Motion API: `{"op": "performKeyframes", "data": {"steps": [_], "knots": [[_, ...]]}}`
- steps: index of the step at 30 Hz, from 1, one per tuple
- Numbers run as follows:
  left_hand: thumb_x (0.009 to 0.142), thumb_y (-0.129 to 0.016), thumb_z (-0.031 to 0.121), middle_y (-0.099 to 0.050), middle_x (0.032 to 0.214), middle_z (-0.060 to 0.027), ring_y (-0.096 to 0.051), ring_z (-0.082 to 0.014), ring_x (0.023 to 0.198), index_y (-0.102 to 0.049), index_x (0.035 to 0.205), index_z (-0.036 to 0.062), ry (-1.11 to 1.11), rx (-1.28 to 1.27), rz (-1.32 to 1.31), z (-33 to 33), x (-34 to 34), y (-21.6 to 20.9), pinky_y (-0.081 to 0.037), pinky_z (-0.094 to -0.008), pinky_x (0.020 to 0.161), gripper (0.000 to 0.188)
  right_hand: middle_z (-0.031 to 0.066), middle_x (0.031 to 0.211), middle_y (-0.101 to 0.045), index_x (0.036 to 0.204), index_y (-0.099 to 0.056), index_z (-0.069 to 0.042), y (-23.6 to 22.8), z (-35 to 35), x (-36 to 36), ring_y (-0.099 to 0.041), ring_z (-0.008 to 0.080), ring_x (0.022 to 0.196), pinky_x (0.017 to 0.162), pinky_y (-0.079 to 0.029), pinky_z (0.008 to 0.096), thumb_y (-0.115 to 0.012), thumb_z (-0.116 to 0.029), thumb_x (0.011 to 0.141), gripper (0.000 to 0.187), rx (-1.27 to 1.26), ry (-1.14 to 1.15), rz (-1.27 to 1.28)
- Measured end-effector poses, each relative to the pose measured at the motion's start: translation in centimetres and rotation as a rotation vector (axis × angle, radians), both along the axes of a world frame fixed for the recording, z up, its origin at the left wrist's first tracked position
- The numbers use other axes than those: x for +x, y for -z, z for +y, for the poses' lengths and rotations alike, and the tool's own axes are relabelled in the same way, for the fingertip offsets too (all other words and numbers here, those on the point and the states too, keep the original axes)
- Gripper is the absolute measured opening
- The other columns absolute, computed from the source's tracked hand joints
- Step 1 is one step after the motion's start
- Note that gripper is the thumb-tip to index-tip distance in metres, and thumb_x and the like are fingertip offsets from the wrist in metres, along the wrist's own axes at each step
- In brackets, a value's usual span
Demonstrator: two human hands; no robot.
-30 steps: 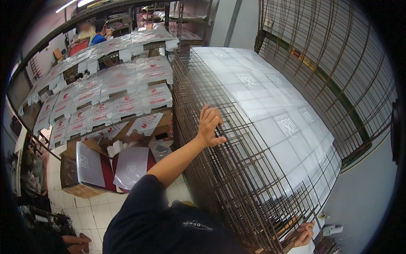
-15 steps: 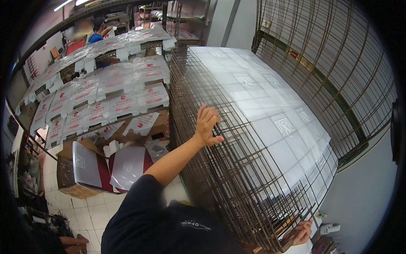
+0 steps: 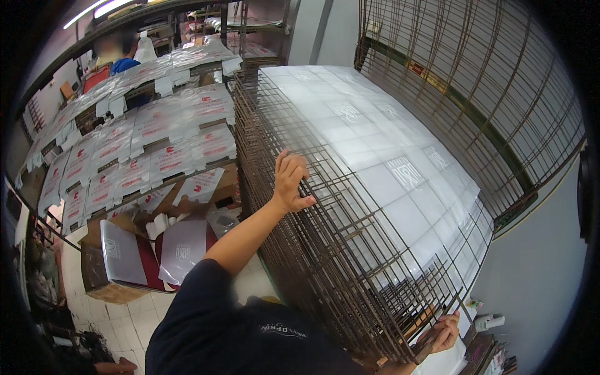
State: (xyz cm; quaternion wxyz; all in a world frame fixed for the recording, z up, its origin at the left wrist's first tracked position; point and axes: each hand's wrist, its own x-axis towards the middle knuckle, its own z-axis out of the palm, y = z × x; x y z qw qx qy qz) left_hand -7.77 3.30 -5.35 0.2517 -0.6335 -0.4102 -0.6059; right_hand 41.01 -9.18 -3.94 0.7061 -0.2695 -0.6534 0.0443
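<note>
A tall stack of brown metal wire racks [image 3: 331, 250] fills the middle of the view. On its top rack lie several translucent plastic sheets [image 3: 375, 150] printed with white emblems. My left hand [image 3: 292, 182] has its fingers curled over the rack's long left edge, thumb sticking out to the right. At the near right corner, my right hand [image 3: 445, 331] grips the rack's frame; part of that hand is hidden by the wires.
Left of the stack, tiered shelves [image 3: 144, 125] carry rows of red-printed clear bags. Below stands an open cardboard box [image 3: 100, 275] with plastic sheets. Raised wire racks [image 3: 481, 81] lean along the right wall. A white bottle [image 3: 489, 322] lies near my right hand. Another person [image 3: 127, 59] is far back left.
The whole view has shifted slightly, so the racks and shelves appear a little further left. Both hands keep their places on the rack. A white bag now shows beside the far person.
</note>
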Motion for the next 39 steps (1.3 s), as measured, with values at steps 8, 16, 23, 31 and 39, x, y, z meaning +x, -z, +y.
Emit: {"op": "performKeyframes", "data": {"steps": [8,16,23,31,39], "knots": [[0.083,-0.039,0.076,-0.053,0.093,-0.0128,-0.051,-0.0323,0.102,-0.048,0.077,0.0077,-0.002,-0.024,0.011,0.0,0.0,0.1,-0.021,-0.0513,0.110,0.069,0.0021,0.056,-0.044,0.097,-0.060,-0.002,-0.2,-0.2,-0.2,-0.051,0.0200,0.072,0.108,-0.029,0.0504,-0.047,-0.020,0.099,0.022,-0.001,0.008,-0.014],[0.083,-0.040,0.076,-0.052,0.093,-0.0123,-0.050,-0.0323,0.103,-0.047,0.078,0.0081,-0.015,-0.039,-0.002,-0.5,0.2,-0.2,-0.022,-0.0538,0.109,0.068,0.0024,0.053,-0.042,0.097,-0.060,-0.001,0.0,0.2,0.6,-0.049,0.0194,0.068,0.106,-0.028,0.0512,-0.046,-0.018,0.099,0.022,-0.012,0.037,-0.066],[0.084,-0.033,0.077,-0.051,0.089,-0.0121,-0.052,-0.0329,0.102,-0.045,0.078,0.0080,-0.024,-0.045,-0.010,-0.6,0.7,-0.5,-0.022,-0.0537,0.108,0.070,0.0024,0.053,-0.044,0.097,-0.059,-0.002,-0.3,-0.3,0.5,-0.050,0.0194,0.073,0.107,-0.026,0.0511,-0.046,-0.020,0.100,0.022,-0.039,0.043,-0.082],[0.083,-0.039,0.076,-0.052,0.096,-0.0129,-0.051,-0.0321,0.107,-0.048,0.079,0.0080,-0.010,-0.060,-0.004,-0.4,0.3,0.0,-0.020,-0.0517,0.110,0.068,0.0032,0.056,-0.046,0.100,-0.060,-0.004,0.1,-0.4,0.9,-0.051,0.0197,0.074,0.108,-0.024,0.0520,-0.046,-0.022,0.101,0.023,-0.058,0.038,-0.087],[0.084,-0.037,0.077,-0.052,0.093,-0.0128,-0.051,-0.0325,0.105,-0.049,0.080,0.0066,-0.018,-0.028,0.014,-0.4,0.4,-0.3,-0.020,-0.0501,0.110,0.071,0.0026,0.059,-0.041,0.097,-0.060,-0.003,-0.7,-1.1,-0.4,-0.050,0.0182,0.073,0.113,-0.024,0.0542,-0.043,-0.011,0.099,0.020,-0.060,0.076,-0.075]]}}
